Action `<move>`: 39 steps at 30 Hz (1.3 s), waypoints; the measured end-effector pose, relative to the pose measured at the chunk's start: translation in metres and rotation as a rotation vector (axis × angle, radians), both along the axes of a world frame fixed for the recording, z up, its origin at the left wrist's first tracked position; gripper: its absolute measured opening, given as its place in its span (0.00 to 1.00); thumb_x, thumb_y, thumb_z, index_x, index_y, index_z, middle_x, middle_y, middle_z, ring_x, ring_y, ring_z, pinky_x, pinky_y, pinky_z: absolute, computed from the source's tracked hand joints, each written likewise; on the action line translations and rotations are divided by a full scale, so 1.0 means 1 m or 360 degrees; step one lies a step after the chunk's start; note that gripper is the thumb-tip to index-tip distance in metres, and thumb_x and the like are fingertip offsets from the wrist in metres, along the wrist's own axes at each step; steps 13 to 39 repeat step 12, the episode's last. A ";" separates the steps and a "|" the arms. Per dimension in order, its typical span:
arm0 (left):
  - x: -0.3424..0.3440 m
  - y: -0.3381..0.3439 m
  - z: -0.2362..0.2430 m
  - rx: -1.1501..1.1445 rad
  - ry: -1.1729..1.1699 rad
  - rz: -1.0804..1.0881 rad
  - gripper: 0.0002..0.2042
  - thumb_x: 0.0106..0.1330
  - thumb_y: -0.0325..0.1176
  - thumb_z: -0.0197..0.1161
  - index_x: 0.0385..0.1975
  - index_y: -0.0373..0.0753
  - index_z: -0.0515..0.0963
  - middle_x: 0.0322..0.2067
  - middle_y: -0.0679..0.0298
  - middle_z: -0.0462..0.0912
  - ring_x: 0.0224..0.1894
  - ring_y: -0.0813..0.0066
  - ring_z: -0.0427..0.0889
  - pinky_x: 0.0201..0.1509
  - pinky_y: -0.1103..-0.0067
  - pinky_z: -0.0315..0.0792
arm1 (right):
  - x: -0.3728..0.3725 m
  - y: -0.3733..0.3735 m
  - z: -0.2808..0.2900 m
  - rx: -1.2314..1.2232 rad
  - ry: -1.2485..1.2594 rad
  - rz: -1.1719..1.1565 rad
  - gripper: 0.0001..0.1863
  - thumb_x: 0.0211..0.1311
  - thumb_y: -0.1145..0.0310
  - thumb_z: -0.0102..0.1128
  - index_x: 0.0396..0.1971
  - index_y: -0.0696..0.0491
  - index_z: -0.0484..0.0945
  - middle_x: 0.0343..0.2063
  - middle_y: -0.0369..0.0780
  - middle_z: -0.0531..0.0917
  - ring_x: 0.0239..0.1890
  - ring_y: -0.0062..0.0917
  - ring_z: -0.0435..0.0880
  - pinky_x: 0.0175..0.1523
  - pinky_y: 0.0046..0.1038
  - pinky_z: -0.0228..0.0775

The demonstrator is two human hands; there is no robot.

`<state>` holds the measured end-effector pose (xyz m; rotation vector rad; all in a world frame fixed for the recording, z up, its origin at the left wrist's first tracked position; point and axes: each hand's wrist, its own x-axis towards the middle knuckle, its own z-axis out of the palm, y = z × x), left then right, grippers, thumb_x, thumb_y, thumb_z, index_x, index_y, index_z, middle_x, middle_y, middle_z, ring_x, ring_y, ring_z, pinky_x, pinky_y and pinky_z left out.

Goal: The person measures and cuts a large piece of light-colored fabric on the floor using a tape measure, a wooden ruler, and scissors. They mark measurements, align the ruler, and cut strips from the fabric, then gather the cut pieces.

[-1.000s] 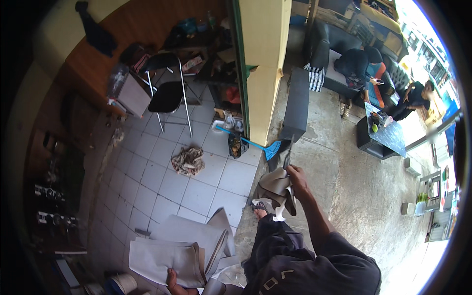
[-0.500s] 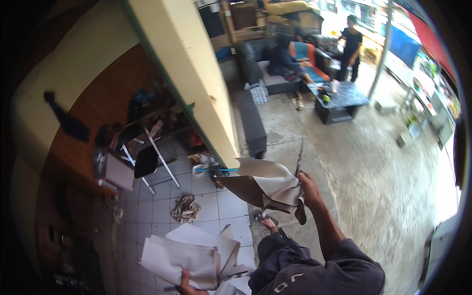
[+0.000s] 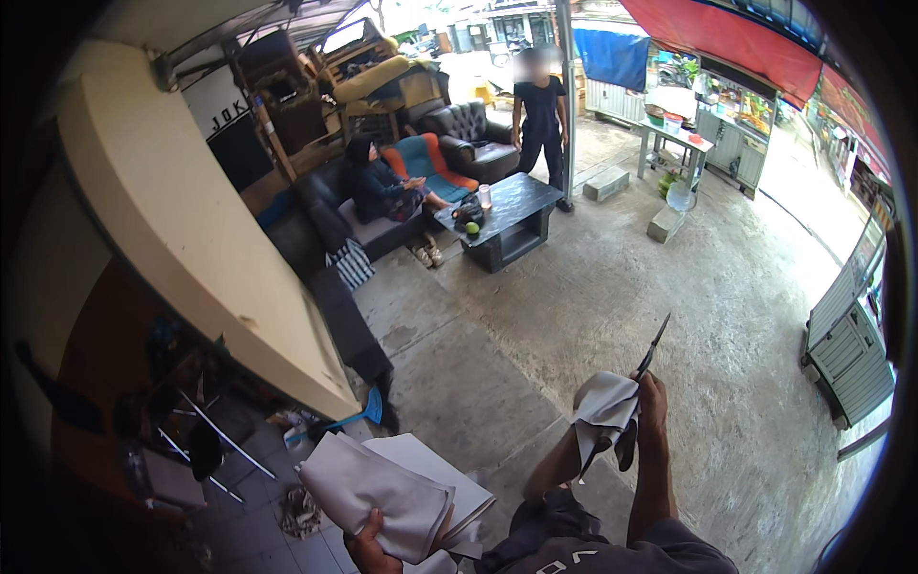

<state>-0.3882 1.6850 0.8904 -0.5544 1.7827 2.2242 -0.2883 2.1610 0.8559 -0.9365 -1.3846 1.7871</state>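
Note:
My left hand [image 3: 368,547] is closed on a bundle of pale grey, leather-like sheets [image 3: 382,488], with the thumb across the top. These sheets spread out over the tiled floor at the lower left. At the lower right, my raised right hand [image 3: 652,402] grips dark scissors [image 3: 654,344], their pointed end upward. A crumpled leather-like piece [image 3: 606,397] of the same pale material, with a darker underside, hangs from that hand too. The scissors' handles are hidden by my fingers.
A low black table [image 3: 516,206] stands ahead, near a seated person [image 3: 378,187] and a standing person [image 3: 541,115]. A cream pillar [image 3: 191,230] rises at left, with a blue dustpan [image 3: 368,409] by its foot. A metal cabinet [image 3: 846,330] stands at right.
My view has swung right and up, showing more of the yard. The pale piece in my right hand has folded together and hangs closer to it. Both hands keep their hold.

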 end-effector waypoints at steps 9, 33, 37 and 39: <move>-0.090 0.281 0.048 0.0322 0.0213 -0.0188 0.31 0.62 0.25 0.66 0.67 0.33 0.67 0.58 0.53 0.78 0.59 0.57 0.78 0.69 0.62 0.69 | 0.029 0.212 0.038 0.0160 -0.0008 -0.0433 0.19 0.73 0.50 0.55 0.37 0.53 0.80 0.25 0.32 0.78 0.28 0.16 0.75 0.34 0.23 0.64; -0.140 0.323 0.031 0.0324 0.0150 -0.0369 0.34 0.62 0.26 0.66 0.70 0.34 0.65 0.60 0.54 0.77 0.62 0.57 0.76 0.72 0.60 0.65 | 0.021 0.251 0.034 0.0162 0.0061 -0.0575 0.19 0.72 0.49 0.56 0.37 0.52 0.80 0.25 0.32 0.79 0.28 0.16 0.75 0.34 0.23 0.64; -0.140 0.323 0.031 0.0324 0.0150 -0.0369 0.34 0.62 0.26 0.66 0.70 0.34 0.65 0.60 0.54 0.77 0.62 0.57 0.76 0.72 0.60 0.65 | 0.021 0.251 0.034 0.0162 0.0061 -0.0575 0.19 0.72 0.49 0.56 0.37 0.52 0.80 0.25 0.32 0.79 0.28 0.16 0.75 0.34 0.23 0.64; -0.140 0.323 0.031 0.0324 0.0150 -0.0369 0.34 0.62 0.26 0.66 0.70 0.34 0.65 0.60 0.54 0.77 0.62 0.57 0.76 0.72 0.60 0.65 | 0.021 0.251 0.034 0.0162 0.0061 -0.0575 0.19 0.72 0.49 0.56 0.37 0.52 0.80 0.25 0.32 0.79 0.28 0.16 0.75 0.34 0.23 0.64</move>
